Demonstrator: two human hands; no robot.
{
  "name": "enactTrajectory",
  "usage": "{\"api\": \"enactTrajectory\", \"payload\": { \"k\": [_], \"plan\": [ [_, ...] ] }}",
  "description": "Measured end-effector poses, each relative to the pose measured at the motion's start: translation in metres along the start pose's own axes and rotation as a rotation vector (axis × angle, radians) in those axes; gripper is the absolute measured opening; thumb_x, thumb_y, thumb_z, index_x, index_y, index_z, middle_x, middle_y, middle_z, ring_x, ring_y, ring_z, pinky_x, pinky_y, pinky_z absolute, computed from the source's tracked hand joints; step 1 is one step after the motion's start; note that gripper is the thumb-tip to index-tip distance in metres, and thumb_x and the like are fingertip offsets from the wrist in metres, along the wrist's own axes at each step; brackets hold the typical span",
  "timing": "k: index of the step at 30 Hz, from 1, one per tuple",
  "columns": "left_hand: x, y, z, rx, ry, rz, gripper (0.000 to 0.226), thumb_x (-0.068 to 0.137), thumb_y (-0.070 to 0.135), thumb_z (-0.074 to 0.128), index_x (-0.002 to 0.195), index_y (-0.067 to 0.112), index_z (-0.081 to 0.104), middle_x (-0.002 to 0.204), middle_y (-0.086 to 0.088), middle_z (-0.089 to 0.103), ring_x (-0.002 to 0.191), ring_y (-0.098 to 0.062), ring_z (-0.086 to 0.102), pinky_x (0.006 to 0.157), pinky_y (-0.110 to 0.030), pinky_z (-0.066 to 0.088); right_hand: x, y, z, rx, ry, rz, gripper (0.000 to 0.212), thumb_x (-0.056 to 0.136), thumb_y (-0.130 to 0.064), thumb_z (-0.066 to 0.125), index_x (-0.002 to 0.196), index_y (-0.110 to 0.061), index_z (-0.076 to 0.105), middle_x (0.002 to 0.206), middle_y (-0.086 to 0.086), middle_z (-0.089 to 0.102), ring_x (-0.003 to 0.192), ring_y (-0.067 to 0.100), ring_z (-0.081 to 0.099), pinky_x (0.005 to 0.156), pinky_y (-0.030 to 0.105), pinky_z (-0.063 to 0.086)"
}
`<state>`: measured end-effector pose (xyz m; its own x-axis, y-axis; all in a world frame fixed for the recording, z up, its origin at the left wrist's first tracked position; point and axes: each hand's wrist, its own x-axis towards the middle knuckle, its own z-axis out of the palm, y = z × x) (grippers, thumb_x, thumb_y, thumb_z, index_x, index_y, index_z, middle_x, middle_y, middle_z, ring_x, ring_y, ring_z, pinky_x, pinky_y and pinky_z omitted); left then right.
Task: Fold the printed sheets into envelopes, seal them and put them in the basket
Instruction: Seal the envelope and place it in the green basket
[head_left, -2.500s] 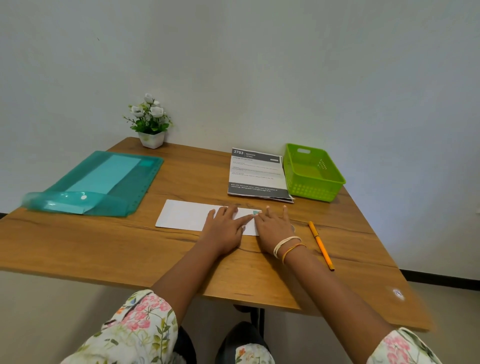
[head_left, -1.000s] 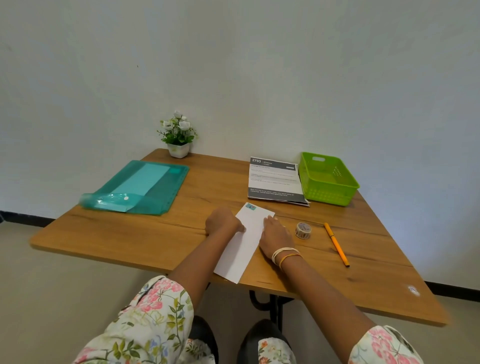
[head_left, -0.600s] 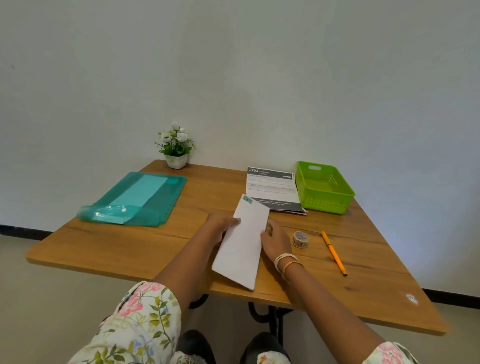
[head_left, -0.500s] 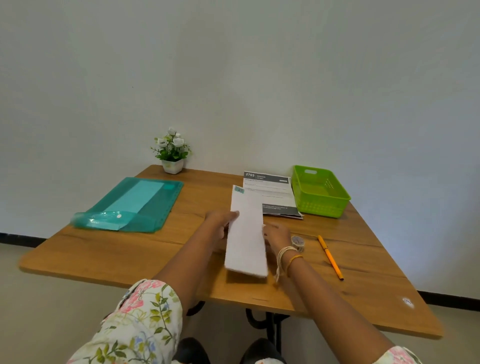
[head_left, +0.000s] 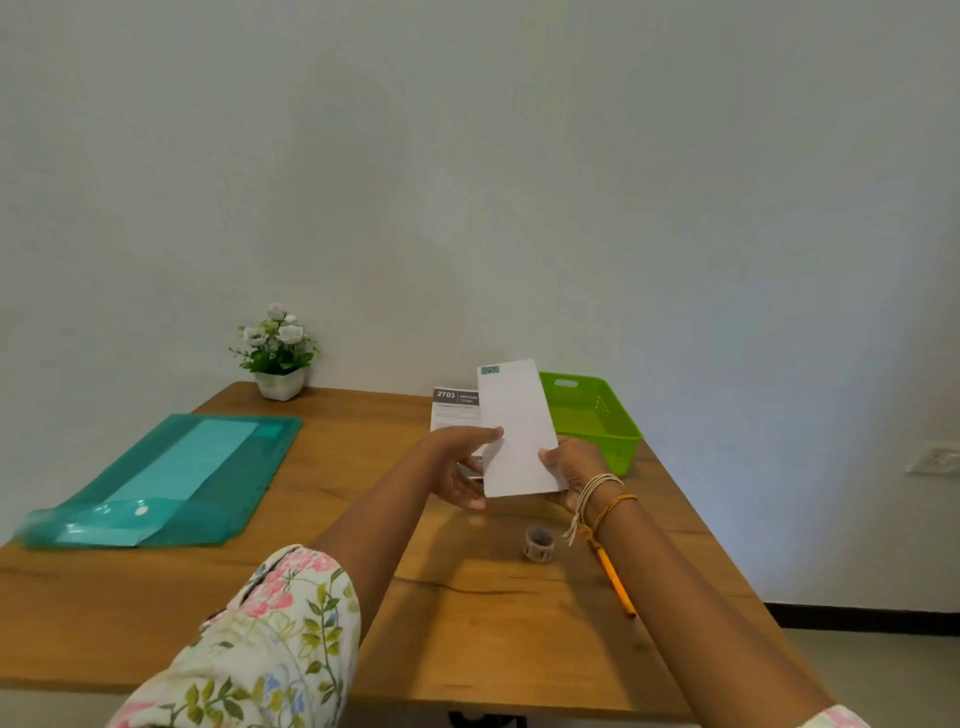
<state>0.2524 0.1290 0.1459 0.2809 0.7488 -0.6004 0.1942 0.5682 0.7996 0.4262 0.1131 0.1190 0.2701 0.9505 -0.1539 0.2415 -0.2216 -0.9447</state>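
Head camera showed the fingers first: the left hand (head_left: 460, 462) pinched the left edge of the folded envelope (head_left: 517, 428) between thumb and fingertips, and the right hand (head_left: 569, 467) cupped its lower right edge, fingers curled behind the paper and thumb on the front. The envelope stood nearly upright in the air above the table (head_left: 467, 623), its small printed mark at the top; a second earlier it had lain flat on the wood under both palms, so it had been lifted and turned on end. I judged that the folding of this sheet was done and that sealing came next, since the tape roll (head_left: 538, 543) sat untouched at six o'clock from the hands. The orange pen (head_left: 613, 577) lay just beside the roll at about four o'clock, partly under the right wrist. Behind the envelope, at twelve o'clock, the stack of printed sheets (head_left: 454, 410) waited, and the green basket (head_left: 597, 421) stood at two o'clock; no envelope showed inside it. Well off at nine o'clock lay the teal folder (head_left: 171, 478), with the small flower pot (head_left: 278, 358) at eleven o'clock against the wall.
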Motion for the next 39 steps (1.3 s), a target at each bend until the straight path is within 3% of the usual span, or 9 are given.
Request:
{"api": "enactTrajectory", "payload": {
  "k": [6,12,16,19,24,30,33,37,39],
  "plan": [
    [0.015,0.025,0.034,-0.106,-0.113,0.054,0.029,0.086,0.000,0.067,0.112,-0.002,0.055,0.101,-0.019,0.065,0.084,-0.028,0.070,0.065,-0.037,0.060,0.031,-0.017,-0.038,0.101,0.104,0.016,0.035,0.090,-0.003,0.052,0.126,0.002,0.054,0.116,0.018,0.058,0.103,0.033,0.060,0.091,0.049,0.053],
    [0.053,0.047,0.063,-0.028,-0.037,0.165,0.008,0.090,-0.001,0.062,0.095,-0.002,0.057,0.087,-0.017,0.064,0.067,-0.020,0.067,0.052,-0.027,0.057,0.062,-0.027,-0.061,0.092,0.125,0.041,0.010,0.090,-0.004,0.053,0.093,-0.012,0.049,0.110,0.017,0.054,0.101,0.033,0.060,0.086,0.047,0.055],
    [0.086,0.063,0.077,0.058,0.054,0.257,0.026,0.089,-0.001,0.064,0.113,-0.004,0.055,0.076,-0.013,0.063,0.042,-0.012,0.063,0.046,-0.022,0.054,0.087,-0.023,-0.065,0.150,0.157,0.157,0.017,0.090,0.007,0.050,0.104,-0.004,0.047,0.086,0.016,0.054,0.068,0.030,0.057,0.038,0.030,0.054],
    [0.106,0.069,0.083,0.129,0.100,0.298,0.028,0.087,0.001,0.067,0.111,-0.004,0.053,0.070,-0.012,0.061,0.036,-0.009,0.059,0.040,-0.020,0.049,0.105,-0.016,-0.065,0.178,0.197,0.187,0.010,0.091,0.011,0.047,0.092,0.001,0.049,0.076,0.015,0.048,0.059,0.030,0.051,0.027,0.027,0.045],
    [0.132,0.070,0.082,0.231,0.192,0.418,0.030,0.082,0.003,0.074,0.079,0.007,0.044,0.066,-0.011,0.059,0.042,-0.014,0.058,0.035,-0.021,0.041,0.126,-0.006,-0.066,0.101,0.249,0.162,0.019,0.089,0.009,0.047,0.074,-0.002,0.043,0.075,0.013,0.049,0.056,0.028,0.053,0.035,0.029,0.049],
    [0.146,0.061,0.078,0.304,0.307,0.550,0.029,0.084,0.017,0.074,0.107,0.010,0.058,0.093,-0.016,0.072,0.047,-0.017,0.066,0.040,-0.023,0.047,0.137,-0.004,-0.068,-0.196,0.305,0.083,0.007,0.085,-0.003,0.057,0.082,-0.001,0.051,0.062,0.011,0.056,0.049,0.026,0.059,0.063,0.043,0.058],
    [0.147,0.057,0.074,0.413,0.444,0.632,0.021,0.084,0.026,0.073,0.100,0.016,0.063,0.082,-0.007,0.073,0.052,-0.018,0.069,0.050,-0.028,0.056,0.135,-0.006,-0.071,-0.341,0.301,0.036,0.016,0.083,-0.011,0.057,0.098,-0.006,0.055,0.085,0.015,0.064,0.065,0.031,0.068,0.059,0.040,0.060],
    [0.141,0.045,0.059,0.460,0.458,0.641,0.014,0.086,0.028,0.071,0.090,0.015,0.068,0.079,-0.006,0.073,0.051,-0.018,0.069,0.055,-0.033,0.059,0.131,0.002,-0.074,-0.556,0.263,-0.002,0.016,0.081,-0.027,0.051,0.079,-0.012,0.057,0.099,0.015,0.064,0.081,0.036,0.068,0.073,0.045,0.059],
    [0.136,0.035,0.048,0.478,0.461,0.629,0.013,0.087,0.028,0.069,0.088,0.015,0.070,0.080,-0.004,0.072,0.052,-0.018,0.069,0.058,-0.035,0.060,0.120,0.004,-0.070,-0.566,0.265,0.003,0.024,0.083,-0.032,0.049,0.085,-0.011,0.060,0.103,0.016,0.065,0.081,0.037,0.068,0.076,0.044,0.058]
  ]
}}
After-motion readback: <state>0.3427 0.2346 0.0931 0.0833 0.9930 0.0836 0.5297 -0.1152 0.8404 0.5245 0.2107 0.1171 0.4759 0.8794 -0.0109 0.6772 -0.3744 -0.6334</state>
